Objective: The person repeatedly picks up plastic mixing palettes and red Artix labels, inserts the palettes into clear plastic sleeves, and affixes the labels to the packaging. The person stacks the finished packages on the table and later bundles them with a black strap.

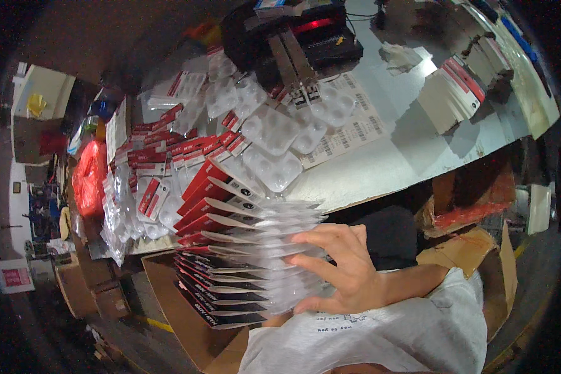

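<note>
A thick stack of bagged plastic paint palettes (280,262) with folded header cards, red in front and black on the lower ones, is fanned out before my body. My right hand (343,268) reaches in from the right and grips the palette end of the stack, fingers spread along its edge and thumb lower down. Of my left hand (277,320) only a sliver of skin shows below the stack; its fingers are hidden. Loose white palettes (271,131) with round wells lie on the table just beyond, next to many more red-carded packs (193,153).
A black machine (311,37) with a red light stands at the table's (417,146) back. Label sheets (355,131) lie near it, and a card stack (452,90) sits at right. A red plastic bag (90,177) is at left. Open cardboard boxes (168,305) stand below the table edge.
</note>
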Action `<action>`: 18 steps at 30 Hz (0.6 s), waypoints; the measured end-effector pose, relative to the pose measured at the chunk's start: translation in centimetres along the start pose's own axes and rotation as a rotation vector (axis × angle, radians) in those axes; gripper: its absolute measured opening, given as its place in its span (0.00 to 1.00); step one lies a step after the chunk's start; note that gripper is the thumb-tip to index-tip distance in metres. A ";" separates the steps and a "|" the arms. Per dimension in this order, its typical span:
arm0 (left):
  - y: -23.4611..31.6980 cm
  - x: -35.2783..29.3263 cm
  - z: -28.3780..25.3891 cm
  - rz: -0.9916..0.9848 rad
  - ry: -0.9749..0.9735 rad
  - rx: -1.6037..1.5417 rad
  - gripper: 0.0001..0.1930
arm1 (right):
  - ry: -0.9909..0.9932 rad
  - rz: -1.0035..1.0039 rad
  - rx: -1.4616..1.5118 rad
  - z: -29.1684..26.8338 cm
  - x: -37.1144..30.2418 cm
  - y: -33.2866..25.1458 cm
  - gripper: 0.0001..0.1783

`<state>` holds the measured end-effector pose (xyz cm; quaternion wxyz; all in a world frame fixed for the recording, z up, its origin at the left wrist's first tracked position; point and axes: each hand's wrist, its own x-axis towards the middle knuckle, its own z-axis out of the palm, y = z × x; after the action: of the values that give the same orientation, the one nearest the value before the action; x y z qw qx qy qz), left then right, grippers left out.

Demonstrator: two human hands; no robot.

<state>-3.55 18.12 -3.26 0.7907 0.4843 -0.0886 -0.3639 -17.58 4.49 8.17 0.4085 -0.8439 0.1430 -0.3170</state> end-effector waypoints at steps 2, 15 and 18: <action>0.0 -0.1 -0.2 0.002 0.008 0.011 0.62 | -0.016 -0.008 0.065 -0.2 0.0 0.1 0.33; 0.6 -0.3 -0.6 0.015 0.046 0.134 0.63 | 0.072 0.119 0.242 -0.9 0.5 1.1 0.37; 0.7 -0.4 -0.6 0.016 0.057 0.146 0.63 | 0.064 0.104 0.173 -1.0 0.7 1.4 0.32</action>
<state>-3.16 19.00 -2.94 0.7582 0.5503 -0.0960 -0.3363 -17.68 2.64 7.83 0.4910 -0.7863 0.1718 -0.3334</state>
